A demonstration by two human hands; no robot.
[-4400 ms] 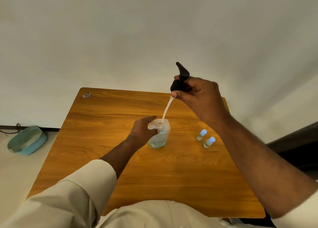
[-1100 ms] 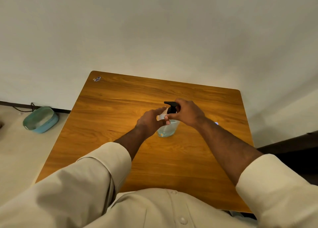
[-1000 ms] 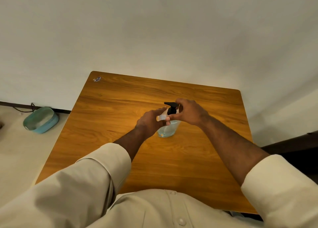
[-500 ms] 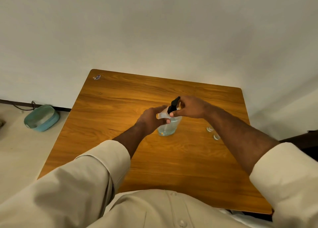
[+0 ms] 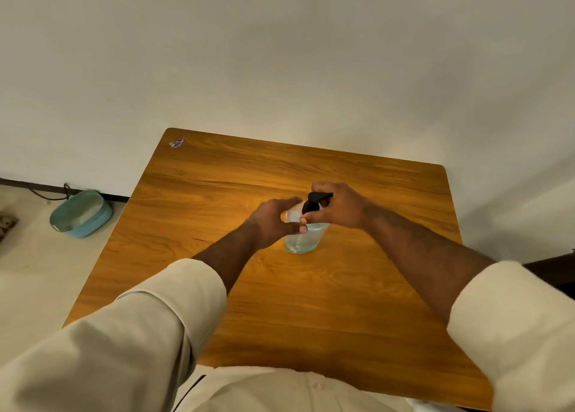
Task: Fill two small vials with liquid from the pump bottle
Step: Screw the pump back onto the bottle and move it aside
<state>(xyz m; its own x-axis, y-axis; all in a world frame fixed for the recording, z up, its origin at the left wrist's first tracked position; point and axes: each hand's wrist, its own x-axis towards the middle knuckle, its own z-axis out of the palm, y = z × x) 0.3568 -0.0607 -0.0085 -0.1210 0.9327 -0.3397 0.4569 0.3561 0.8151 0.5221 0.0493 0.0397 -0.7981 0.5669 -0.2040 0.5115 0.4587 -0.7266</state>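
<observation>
A clear pump bottle with pale liquid stands upright near the middle of the wooden table. My left hand wraps around its upper body from the left. My right hand pinches the black pump head, which sits on the bottle's neck with its spout pointing right. The two small vials are hidden behind my right forearm.
A small sticker lies at the table's far left corner. On the floor to the left sits a teal basin with a dark cable behind it by the wall. The table's right edge meets a dark piece of furniture.
The pump head, lifted out with its tube earlier, now sits back on the neck. Over the last second my right hand has turned it; its spout swung round to the right.
</observation>
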